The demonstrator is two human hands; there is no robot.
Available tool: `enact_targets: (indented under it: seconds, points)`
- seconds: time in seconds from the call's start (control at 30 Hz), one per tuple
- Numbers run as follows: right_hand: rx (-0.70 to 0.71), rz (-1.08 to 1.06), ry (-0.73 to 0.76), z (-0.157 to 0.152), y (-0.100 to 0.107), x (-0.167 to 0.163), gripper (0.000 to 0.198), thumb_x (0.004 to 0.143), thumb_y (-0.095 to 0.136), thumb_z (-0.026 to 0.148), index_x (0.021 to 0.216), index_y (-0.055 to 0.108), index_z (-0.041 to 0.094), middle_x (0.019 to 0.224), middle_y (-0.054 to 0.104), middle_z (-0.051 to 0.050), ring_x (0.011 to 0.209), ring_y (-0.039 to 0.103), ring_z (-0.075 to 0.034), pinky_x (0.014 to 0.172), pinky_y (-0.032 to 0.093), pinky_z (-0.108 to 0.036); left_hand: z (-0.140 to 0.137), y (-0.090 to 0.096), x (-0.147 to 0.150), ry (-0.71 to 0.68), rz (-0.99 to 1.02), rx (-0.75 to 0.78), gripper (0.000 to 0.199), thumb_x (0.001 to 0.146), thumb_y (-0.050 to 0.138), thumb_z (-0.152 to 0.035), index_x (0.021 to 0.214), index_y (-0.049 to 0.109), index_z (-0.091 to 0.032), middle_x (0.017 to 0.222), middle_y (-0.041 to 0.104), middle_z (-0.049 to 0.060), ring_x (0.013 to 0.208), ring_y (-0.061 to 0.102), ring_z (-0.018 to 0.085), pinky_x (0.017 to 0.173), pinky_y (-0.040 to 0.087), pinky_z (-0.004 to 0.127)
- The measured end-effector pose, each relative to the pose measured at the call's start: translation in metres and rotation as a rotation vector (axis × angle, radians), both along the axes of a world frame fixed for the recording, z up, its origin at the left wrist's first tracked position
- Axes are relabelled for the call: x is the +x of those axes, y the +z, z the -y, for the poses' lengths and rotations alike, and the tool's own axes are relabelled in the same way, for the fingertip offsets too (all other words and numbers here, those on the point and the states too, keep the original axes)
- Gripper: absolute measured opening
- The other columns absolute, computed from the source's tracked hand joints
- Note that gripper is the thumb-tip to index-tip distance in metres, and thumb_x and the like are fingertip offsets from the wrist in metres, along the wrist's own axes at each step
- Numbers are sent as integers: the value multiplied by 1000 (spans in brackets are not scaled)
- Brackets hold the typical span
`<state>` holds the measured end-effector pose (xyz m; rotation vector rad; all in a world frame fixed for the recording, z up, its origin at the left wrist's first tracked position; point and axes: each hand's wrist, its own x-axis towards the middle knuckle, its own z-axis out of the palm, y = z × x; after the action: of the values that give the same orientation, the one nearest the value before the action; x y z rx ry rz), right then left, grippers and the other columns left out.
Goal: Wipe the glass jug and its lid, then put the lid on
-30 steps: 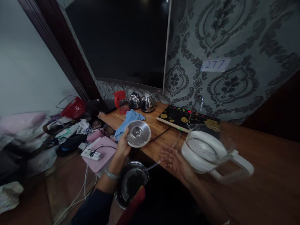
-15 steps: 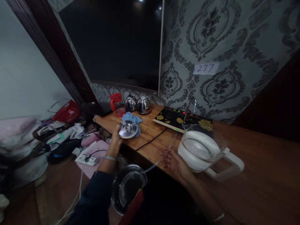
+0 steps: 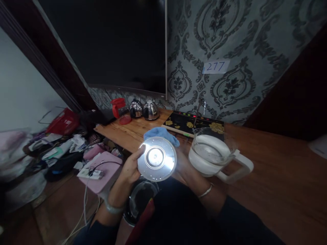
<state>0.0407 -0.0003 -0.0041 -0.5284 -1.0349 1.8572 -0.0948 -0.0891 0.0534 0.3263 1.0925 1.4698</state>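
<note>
The right hand [image 3: 183, 165] is blurred, its contact with the lid [image 3: 156, 158] unclear; the top edge crops the far screen [image 3: 109, 44].

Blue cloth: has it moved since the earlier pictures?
Yes. In the head view, the blue cloth has shifted right, toward the flowered black cooktop; it now shows below the cooktop's left end, instead of out to its left.

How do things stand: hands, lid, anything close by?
Left hand gripping lid by its edge. Right hand beside lid, blurred, grip unclear. Cloth behind lid, partly hidden by it.
</note>
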Motion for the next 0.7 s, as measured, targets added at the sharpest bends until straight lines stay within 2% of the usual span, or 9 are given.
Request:
enact_targets:
  seconds: [0.07,0.13,0.2,0.3,0.4,0.47,0.53,0.6,0.7]
  points:
    - [-101,7,-91,0,-5,7,33,74,74,36,103,68,23,96,78,-5,101,71,-30,91,56,-48,2,1,0,12,-15,33,26,86,65,-31,102,72,-11,87,78,11,80,75,28,82,62,42]
    - [-190,39,-207,3,-12,16,43,69,76,31,110,66,25,103,77,-4,102,70,-30,94,54,-50,2,-1,-7,74,-60,91,29,83,70,-35,100,73,-12,88,78,11,84,75,29,83,61,42]
    - [-158,107,-329,8,-15,24,54,67,76,28,119,62,26,117,73,-5,112,65,-29,103,48,-51,1,-5,-16,170,-135,169,35,77,77,-38,99,74,-11,89,78,10,86,74,28,82,60,38]
    - [128,251,-465,14,-10,30,60,74,71,28,132,56,27,139,59,-5,129,52,-27,116,34,-50,-1,-13,-24,273,-255,240,49,66,85,-42,102,74,-10,92,78,9,84,74,26,76,58,32]
    - [524,411,-516,17,9,31,57,83,63,27,139,53,30,147,49,-5,137,43,-28,119,27,-51,-3,-20,-18,240,-337,216,55,61,87,-48,100,76,-10,90,79,9,81,73,25,75,57,32]
    - [816,543,-450,17,22,29,55,82,63,24,137,57,31,146,49,-6,136,42,-31,117,29,-53,-3,-23,-10,173,-387,233,55,62,87,-50,99,77,-11,90,79,9,84,73,26,80,57,34]
    - [1039,678,-333,16,30,27,57,78,64,18,133,61,31,142,52,-8,131,45,-33,113,35,-53,-2,-24,-3,100,-428,271,53,65,85,-50,101,77,-12,92,79,8,88,73,27,84,57,36]
    - [1133,779,-281,15,31,26,60,76,63,13,134,62,29,139,54,-9,125,49,-32,108,40,-53,-1,-22,1,53,-433,292,50,68,84,-48,101,77,-12,92,79,8,89,73,27,86,56,37]
    - [1090,847,-323,13,24,29,66,72,59,7,135,60,25,135,56,-10,121,53,-31,106,43,-51,1,-18,1,40,-359,294,50,66,86,-47,99,77,-11,88,79,9,83,73,27,82,57,36]
